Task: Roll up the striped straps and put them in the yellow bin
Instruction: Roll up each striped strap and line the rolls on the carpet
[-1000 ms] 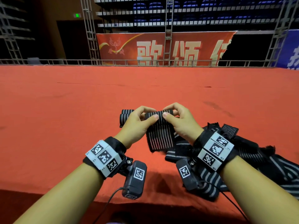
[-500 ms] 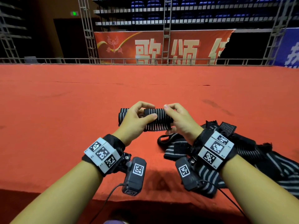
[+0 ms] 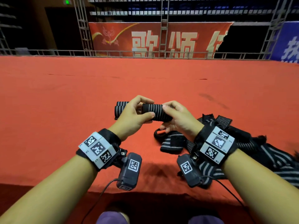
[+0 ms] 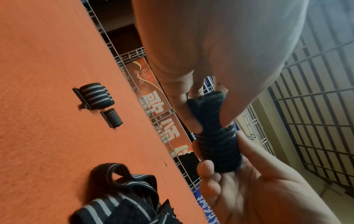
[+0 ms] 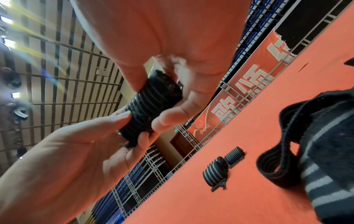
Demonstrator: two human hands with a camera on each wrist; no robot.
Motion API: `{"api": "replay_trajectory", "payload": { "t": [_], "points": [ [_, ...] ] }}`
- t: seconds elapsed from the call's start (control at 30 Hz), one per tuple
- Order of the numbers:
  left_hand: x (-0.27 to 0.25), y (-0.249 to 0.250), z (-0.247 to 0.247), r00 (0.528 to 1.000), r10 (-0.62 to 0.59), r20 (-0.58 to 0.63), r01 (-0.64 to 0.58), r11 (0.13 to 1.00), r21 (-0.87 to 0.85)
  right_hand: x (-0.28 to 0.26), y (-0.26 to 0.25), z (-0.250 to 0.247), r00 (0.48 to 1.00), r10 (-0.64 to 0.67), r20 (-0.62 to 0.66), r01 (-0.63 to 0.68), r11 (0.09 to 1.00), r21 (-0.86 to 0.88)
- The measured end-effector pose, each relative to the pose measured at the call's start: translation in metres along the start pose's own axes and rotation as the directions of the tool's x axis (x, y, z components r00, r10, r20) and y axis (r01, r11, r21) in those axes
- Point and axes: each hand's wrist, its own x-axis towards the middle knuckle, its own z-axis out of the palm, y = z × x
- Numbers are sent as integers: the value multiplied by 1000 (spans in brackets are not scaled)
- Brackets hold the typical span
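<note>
A tightly rolled black strap with thin grey stripes [image 3: 156, 112] is held level above the red carpet. My left hand [image 3: 149, 108] pinches its left end between thumb and fingers, and my right hand [image 3: 168, 113] grips its right end. The left wrist view shows the roll [image 4: 216, 136] end-on between both hands, as does the right wrist view [image 5: 151, 109]. Two finished rolls [image 3: 120, 108] lie on the carpet just behind my left hand. A heap of loose striped straps [image 3: 226, 143] lies under and right of my right wrist. No yellow bin is in view.
The red carpeted platform [image 3: 64, 118] stretches far ahead to a metal railing [image 3: 145, 54] with a red banner behind it. Its near edge [image 3: 64, 183] runs just under my forearms. A strap loop [image 3: 159, 135] sticks out of the heap towards the middle.
The tail of strap that hung below my hands has been wound in, so the strap is now a compact roll. Both hands have lifted slightly with it.
</note>
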Motion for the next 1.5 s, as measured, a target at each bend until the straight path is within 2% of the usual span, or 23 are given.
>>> {"api": "replay_trajectory", "payload": {
  "t": [0.1, 0.2, 0.3, 0.4, 0.47, 0.6, 0.73, 0.87, 0.97, 1.17, 1.27, 1.4, 1.5],
  "points": [
    [1, -4, 4, 998, -51, 20, 52, 998, -21, -1, 7, -7, 998, -56, -19, 56, 998, -26],
    [0, -8, 8, 997, -81, -17, 80, 995, -59, -2, 12, -9, 991, -119, -63, 118, 993, -10],
    [-1, -13, 8, 999, -17, -43, 16, 1000, -27, -3, 16, -5, 997, -48, -63, 48, 999, -2],
    [-4, -18, 8, 1000, 0, -9, 0, 1000, -3, 1, 25, -6, 998, 55, -24, -57, 996, -65],
    [-4, -22, 8, 999, -35, 9, 35, 999, -10, 2, 31, -9, 999, 32, -24, -33, 997, -66],
    [-4, -31, 8, 996, -85, -33, 84, 996, -37, 4, 38, -7, 996, -45, -73, 44, 999, -19],
    [-2, -41, 2, 997, -65, -50, 66, 998, 0, 12, 45, 0, 993, -10, -114, 5, 999, -48],
    [4, -58, -8, 983, -128, -130, 126, 992, -23, 32, 53, 7, 994, 29, -107, -43, 990, -135],
    [19, -77, -20, 962, -176, -210, 172, 984, -33, 60, 61, 20, 990, 95, -106, -109, 983, -146],
    [85, -123, -47, 905, -258, -337, 253, 966, -61, 153, 87, 38, 959, 183, -215, -209, 973, -102],
    [135, -159, -58, 864, -274, -422, 316, 948, 32, 212, 108, 38, 925, 253, -283, -279, 959, -55],
    [201, -216, -65, 839, -319, -440, 443, 871, 212, 288, 144, 30, 880, 310, -360, -365, 926, -95],
    [234, -246, -61, 825, -344, -449, 490, 831, 264, 331, 173, 25, 856, 344, -386, -416, 902, -117]
  ]
}}
